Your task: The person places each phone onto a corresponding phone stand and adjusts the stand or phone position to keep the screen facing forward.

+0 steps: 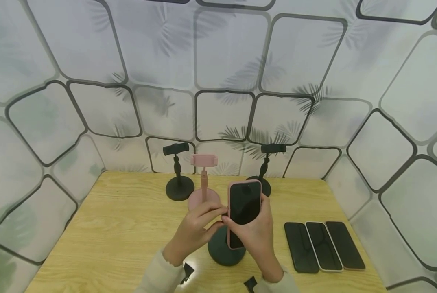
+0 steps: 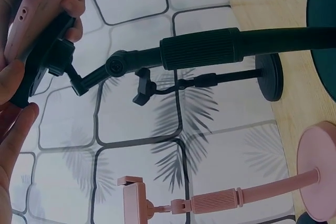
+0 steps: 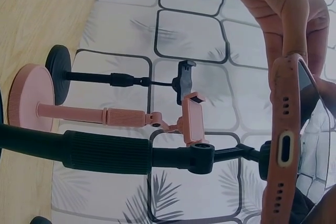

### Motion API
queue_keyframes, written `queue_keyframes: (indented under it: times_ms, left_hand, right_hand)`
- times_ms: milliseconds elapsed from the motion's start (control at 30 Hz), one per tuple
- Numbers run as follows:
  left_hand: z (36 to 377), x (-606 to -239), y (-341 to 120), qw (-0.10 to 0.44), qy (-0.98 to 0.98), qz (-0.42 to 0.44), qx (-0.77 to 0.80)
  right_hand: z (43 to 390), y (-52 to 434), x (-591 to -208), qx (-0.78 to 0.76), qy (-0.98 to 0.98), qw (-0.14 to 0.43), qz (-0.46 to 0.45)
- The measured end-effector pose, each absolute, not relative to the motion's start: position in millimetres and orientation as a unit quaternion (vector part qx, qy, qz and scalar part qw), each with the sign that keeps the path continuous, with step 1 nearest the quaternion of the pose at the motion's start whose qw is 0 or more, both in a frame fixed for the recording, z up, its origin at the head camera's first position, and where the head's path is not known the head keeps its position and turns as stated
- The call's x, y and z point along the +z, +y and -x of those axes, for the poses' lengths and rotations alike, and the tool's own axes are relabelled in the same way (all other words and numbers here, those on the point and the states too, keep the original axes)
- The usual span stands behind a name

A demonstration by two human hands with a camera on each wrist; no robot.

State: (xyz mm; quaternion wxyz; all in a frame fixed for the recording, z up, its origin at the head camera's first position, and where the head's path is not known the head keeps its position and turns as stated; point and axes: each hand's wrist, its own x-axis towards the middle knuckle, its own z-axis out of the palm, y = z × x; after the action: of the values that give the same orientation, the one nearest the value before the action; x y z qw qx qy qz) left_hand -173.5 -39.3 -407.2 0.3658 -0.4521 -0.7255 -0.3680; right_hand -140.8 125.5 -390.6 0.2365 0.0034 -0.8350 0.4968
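Both hands are meeting at the pink-cased phone (image 1: 244, 211) standing upright over the dark stand (image 1: 226, 250) — right hand (image 1: 256, 236) gripping its lower half, left hand (image 1: 196, 228) pinching its left edge — above the tabletop (image 1: 112, 228).

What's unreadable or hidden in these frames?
- Head view: the dark stand's clamp is hidden behind the pink-cased phone and both hands, left hand, right hand.
- Left wrist view: the phone's screen is out of sight; fingers cover its edge.
- Head view: the three phones lying on the table are too small for detail.
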Motion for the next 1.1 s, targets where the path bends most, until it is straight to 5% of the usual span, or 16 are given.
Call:
queue_keyframes:
  times_ms: [367,633,767,1100]
  left_hand:
    - [174,-409,-40,0.319,-0.723,0.399,-0.465]
    - [175,-418,-37,0.143,-0.705,0.33,-0.612]
    - [170,-413,-31,0.1,-0.742,0.264,-0.608]
    - [165,-402,-25,0.075,-0.822,0.212,-0.523]
  right_hand:
    - [143,126,-387,0.46,-0.858,0.228,0.004]
    - [150,149,-388,0.563,-0.816,0.121,-0.046]
    - [155,156,-391,0.607,-0.787,0.083,-0.073]
    - [164,163,-389,0.629,-0.761,0.114,-0.107]
